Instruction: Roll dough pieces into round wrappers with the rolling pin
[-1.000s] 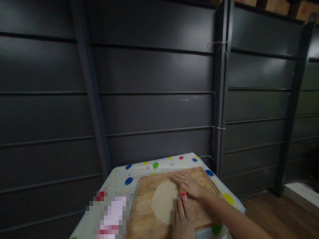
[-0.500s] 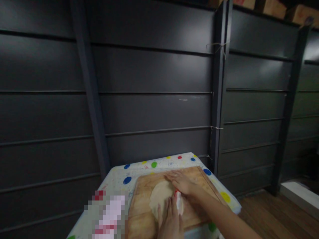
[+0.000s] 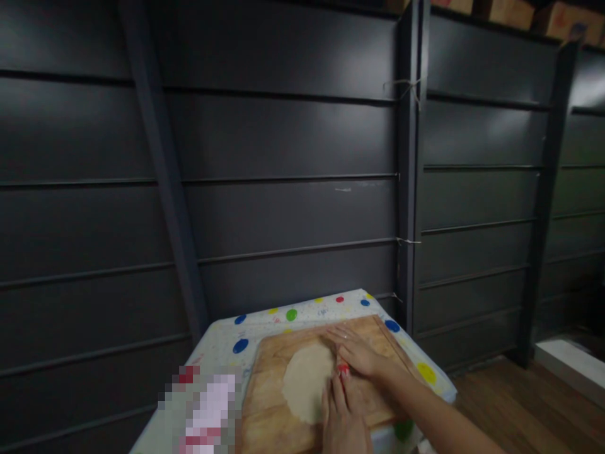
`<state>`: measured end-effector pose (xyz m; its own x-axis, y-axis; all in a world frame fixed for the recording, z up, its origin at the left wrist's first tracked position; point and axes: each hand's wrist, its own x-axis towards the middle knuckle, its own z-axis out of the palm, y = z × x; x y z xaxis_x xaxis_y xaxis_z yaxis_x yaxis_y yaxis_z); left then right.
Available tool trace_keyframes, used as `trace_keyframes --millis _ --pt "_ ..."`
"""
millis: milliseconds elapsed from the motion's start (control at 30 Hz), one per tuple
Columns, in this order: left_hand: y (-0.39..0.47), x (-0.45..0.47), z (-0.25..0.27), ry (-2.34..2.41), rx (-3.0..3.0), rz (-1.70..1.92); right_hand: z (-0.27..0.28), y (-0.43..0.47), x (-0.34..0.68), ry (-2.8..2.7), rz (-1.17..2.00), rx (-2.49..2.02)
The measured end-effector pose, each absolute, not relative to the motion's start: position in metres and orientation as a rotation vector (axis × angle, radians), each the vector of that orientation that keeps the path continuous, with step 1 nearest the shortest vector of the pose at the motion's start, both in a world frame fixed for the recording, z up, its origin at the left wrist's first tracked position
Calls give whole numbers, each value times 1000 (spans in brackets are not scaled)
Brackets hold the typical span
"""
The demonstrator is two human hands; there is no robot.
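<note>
Worktop (image 3: 221, 340) covered in dotted cloth (image 3: 265, 323). Wooden board (image 3: 267, 407) placed on it; flat dough round (image 3: 305, 381) laid on board. Right hand (image 3: 355, 353) (far) and left hand (image 3: 346, 422) (near) laid palm-down, unclenched, fingers extended, over red-marked rolling pin (image 3: 343, 368), positioned at dough's right edge.

Our right hand (image 3: 353, 353) reaches farther out than our left hand (image 3: 346, 419), backs turned up.
Our bare right forearm (image 3: 420, 403) slants in from the lower right, its fingers stretched toward the upper left. Our left comes up from the bottom edge, fingers straight and pointing forward, tips just short of the right hand; most of that forearm is out of view.
</note>
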<state>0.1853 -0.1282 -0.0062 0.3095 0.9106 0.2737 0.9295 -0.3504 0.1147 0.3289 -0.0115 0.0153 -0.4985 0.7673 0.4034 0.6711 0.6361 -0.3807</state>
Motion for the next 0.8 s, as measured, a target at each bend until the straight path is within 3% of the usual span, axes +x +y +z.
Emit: trace_keyframes --millis 200,500,667,800 --pt "-136 216 -1 -1858 -2394 -334 14 -17 337 -2291 261 -1109" --pt "-138 232 -25 -1717 -2633 -601 30 -50 364 -2337 208 -1254" --pt "-134 208 -10 -1361 -2908 -592 37 -64 385 -2363 -6 -1257" --pt "-125 189 1 -950 -3046 -647 56 -89 390 -2432 67 -1161"
